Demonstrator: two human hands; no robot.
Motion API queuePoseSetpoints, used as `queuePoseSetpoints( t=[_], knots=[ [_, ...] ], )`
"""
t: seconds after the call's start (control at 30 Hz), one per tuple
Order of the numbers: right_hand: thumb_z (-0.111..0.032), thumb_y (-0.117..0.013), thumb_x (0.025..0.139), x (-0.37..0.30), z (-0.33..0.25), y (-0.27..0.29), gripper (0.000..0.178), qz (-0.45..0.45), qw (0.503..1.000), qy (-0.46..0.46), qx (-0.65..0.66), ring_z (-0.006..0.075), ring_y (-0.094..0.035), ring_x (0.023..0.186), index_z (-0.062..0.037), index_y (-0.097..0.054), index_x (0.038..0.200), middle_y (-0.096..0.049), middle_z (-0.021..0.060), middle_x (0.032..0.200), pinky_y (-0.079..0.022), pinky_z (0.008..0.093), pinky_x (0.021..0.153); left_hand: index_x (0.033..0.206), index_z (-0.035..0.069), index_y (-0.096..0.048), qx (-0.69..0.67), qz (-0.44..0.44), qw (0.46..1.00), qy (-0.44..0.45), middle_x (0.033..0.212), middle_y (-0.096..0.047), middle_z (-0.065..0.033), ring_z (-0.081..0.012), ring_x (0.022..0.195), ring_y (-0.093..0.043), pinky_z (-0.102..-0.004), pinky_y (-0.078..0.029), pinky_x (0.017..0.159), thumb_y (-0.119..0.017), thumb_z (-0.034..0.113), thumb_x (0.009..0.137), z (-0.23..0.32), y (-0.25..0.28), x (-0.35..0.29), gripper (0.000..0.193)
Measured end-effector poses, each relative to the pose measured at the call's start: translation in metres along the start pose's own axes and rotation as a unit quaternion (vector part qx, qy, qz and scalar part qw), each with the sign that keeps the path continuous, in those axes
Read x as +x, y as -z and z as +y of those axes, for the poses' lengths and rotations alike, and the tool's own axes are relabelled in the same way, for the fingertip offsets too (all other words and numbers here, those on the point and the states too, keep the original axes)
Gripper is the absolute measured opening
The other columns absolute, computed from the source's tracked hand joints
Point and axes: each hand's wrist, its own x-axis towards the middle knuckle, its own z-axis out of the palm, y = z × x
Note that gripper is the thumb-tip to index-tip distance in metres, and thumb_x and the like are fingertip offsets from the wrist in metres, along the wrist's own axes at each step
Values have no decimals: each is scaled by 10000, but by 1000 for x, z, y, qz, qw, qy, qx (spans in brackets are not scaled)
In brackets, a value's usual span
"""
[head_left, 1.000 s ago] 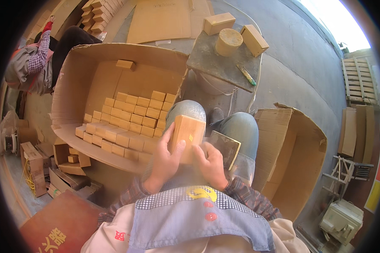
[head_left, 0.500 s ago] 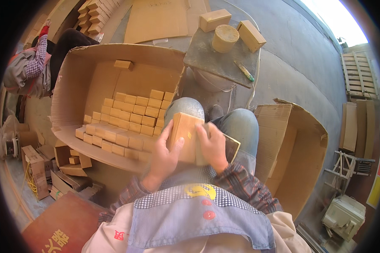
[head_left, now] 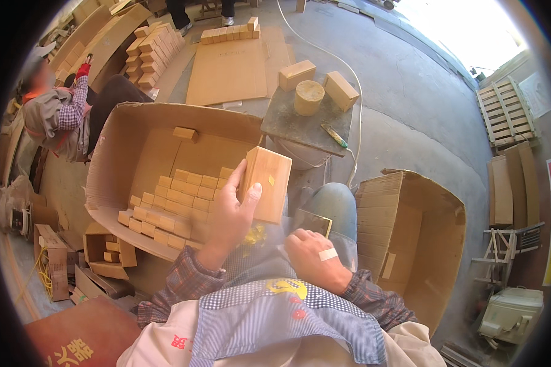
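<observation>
Raised over my lap is a smooth wooden block (head_left: 268, 186) with a small yellow diamond mark on its face. My left hand (head_left: 229, 214) is closed around its left side, thumb across the front. My right hand (head_left: 317, 258), a pale plaster on its back, is low over my lap, apart from the block. Its fingers are curled under, so whatever they hold is hidden. Just beyond them, a dark flat panel with a yellowish edge (head_left: 313, 222) lies by my right thigh. Rows of small wooden blocks (head_left: 180, 197) fill part of the large cardboard box (head_left: 119, 131) on the left.
A low stand (head_left: 315, 119) ahead carries a round tan tub (head_left: 309, 98), two wooden blocks and a green-ended tool (head_left: 334, 136). An open cardboard box (head_left: 379, 205) stands to my right. At far left sits another person (head_left: 58, 119), near stacked blocks (head_left: 153, 52).
My left hand has lifted the wooden block up and away from my lap. My right hand has left the block and dropped lower. The view has tilted up, showing more floor ahead.
</observation>
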Motion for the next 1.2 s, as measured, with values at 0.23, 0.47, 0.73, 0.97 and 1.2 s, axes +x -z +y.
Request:
queuePoseSetpoints(
  t=[0.23, 0.47, 0.73, 0.97, 1.2],
  knots=[
    [-56, -659, 850, 119, -31, 92, 164, 520, 840, 158, -10, 257, -626, 741, -73, -649, 1013, -611, 66, 857, -482, 368, 671, 1536, -70, -424, 10, -163, 975, -148, 1379, -634, -168, -233, 1247, -612, -369, -470, 1079, -668, 239, 1008, 9, -67, -33, 658],
    [-165, -642, 993, 128, 127, 128, 121, 560, 825, -63, -50, 280, -715, 784, -64, -700, 1025, -744, 106, 953, -557, 377, 717, 1571, -43, -405, -122, -188, 969, 105, 1239, -671, -111, -133, 1098, -660, -309, -539, 947, -607, 217, 1053, 26, -39, -51, 614],
    [-16, -720, 877, -4, 72, 38, 117, 408, 895, 2, 178, 280, -680, 808, -20, -624, 811, -769, 157, 1042, -568, 367, 767, 1554, -54, -421, -111, -127, 980, 106, 1269, -665, -139, -135, 1105, -658, -282, -534, 940, -601, 199, 1043, 26, -37, -21, 597],
    [-67, -773, 780, -8, 59, 29, 197, 332, 936, 68, 93, 292, -665, 960, -73, -578, 757, -751, 133, 1252, -562, 380, 834, 1544, -43, -445, -65, -124, 985, 105, 1244, -672, -143, -143, 1103, -655, -286, -531, 941, -613, 209, 1032, 20, -43, -8, 596],
    [-132, -821, 728, -5, 66, 25, 254, 289, 946, 128, 70, 267, -661, 943, -84, -573, 754, -750, 118, 1262, -548, 370, 809, 1547, -35, -448, -72, -108, 983, 128, 1250, -662, -158, -158, 1112, -650, -299, -530, 944, -616, 210, 1029, 18, -44, -3, 597]
  ],
)
